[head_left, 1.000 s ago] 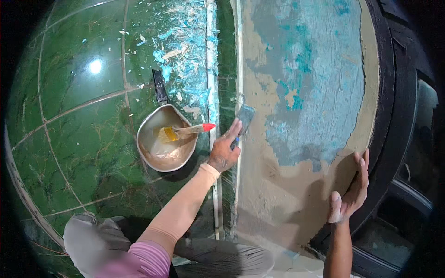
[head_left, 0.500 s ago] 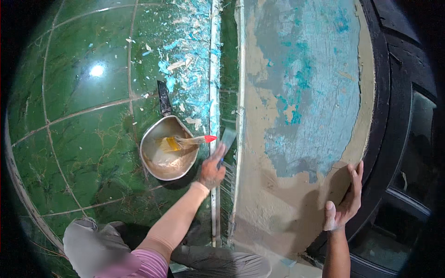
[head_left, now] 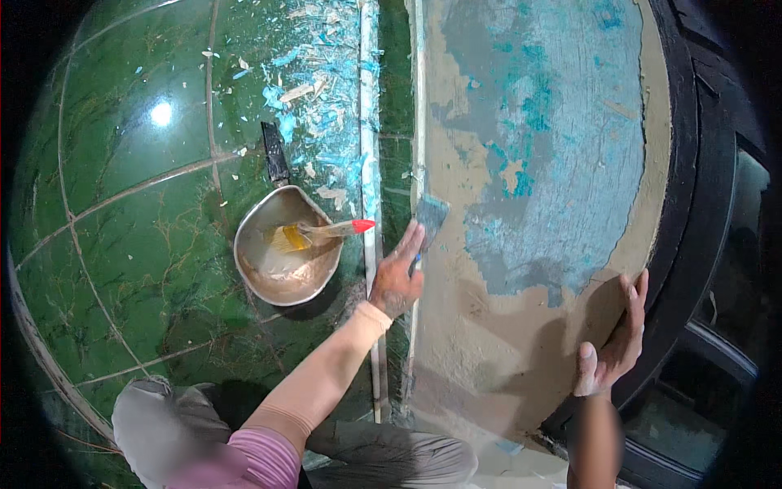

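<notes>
My left hand (head_left: pixel 397 281) is closed on the handle of a flat scraper (head_left: pixel 434 213), with its fingers stretched toward the blade. A bit of blue handle shows by the hand. The blade lies against the beige edge of the wall (head_left: pixel 489 342), left of the peeling light-blue paint (head_left: pixel 562 187). My right hand (head_left: pixel 615 350) is open, fingers extended, at the wall's border with a dark frame; it holds nothing. Left of my left hand sits a metal pan (head_left: pixel 285 285) with a black handle. A paintbrush (head_left: pixel 326 231) with a red-tipped handle lies across it.
Blue and white paint flakes (head_left: pixel 326 98) litter the green tiled floor (head_left: pixel 122 269) beside a pale strip (head_left: pixel 369 163) along the wall's foot. A dark door frame (head_left: pixel 692 187) with glass panels stands at the right. My bent legs (head_left: pixel 391 456) are at the bottom.
My left hand and the scraper have moved right and slightly up, from over the pale strip onto the wall's edge. The right hand stays by the frame. The view has shifted slightly.
</notes>
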Demonstrator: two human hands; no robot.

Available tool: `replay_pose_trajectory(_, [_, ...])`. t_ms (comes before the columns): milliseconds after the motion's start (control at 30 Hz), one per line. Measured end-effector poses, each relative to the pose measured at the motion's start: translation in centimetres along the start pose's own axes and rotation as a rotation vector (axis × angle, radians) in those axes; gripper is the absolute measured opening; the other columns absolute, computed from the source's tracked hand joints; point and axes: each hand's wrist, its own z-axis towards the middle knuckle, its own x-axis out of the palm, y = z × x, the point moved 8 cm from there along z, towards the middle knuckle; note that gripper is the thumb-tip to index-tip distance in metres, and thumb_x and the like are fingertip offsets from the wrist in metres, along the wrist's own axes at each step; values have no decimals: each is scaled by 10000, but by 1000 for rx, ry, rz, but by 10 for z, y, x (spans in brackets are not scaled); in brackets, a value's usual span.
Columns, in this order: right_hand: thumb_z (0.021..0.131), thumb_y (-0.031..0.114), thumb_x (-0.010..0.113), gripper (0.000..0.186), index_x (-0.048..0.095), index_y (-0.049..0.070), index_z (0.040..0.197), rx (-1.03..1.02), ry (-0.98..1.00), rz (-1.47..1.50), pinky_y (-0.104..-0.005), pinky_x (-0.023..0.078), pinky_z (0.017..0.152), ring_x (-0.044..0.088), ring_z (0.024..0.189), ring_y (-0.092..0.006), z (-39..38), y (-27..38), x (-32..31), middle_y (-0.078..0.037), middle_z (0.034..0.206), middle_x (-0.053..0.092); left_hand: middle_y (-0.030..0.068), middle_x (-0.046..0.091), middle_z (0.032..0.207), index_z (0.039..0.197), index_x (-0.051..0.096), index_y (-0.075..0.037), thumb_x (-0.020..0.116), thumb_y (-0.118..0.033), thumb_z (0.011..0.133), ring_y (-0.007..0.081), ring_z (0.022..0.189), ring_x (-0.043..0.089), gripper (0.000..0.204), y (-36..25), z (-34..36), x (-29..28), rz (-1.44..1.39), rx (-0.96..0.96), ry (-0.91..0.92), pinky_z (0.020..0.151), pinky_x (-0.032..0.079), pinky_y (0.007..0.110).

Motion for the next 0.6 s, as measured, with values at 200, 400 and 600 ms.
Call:
replay_pose_trajectory(200, [817,399,576,694,412,-79,1292,-27,27,-19,-567,211,1074,402,1233,-482,3,2,4,-276,1226,525,185,346,1439,1411,337,-72,490,-47,752,312,1311,374,678,9,-13,8,70,-57,46,1094,288,358])
replay_pose_trajectory(400, [799,411,596,720,412,-72,1300,-26,-25,-6,-576,230,1063,427,1224,-445,3,4,-1,-280,1219,526,214,349,1426,1412,329,-63,500,-19,679,334,1293,388,754,-7,9,-8,77,32,48,1076,316,355])
replay_pose_trajectory(600, [797,421,605,734,407,-60,1315,9,-23,-6,-528,242,1067,318,1304,-466,1,4,-2,-260,1262,509,276,378,1378,1381,347,-3,492,-6,671,372,1269,398,724,-40,32,-22,80,-76,100,1058,332,373])
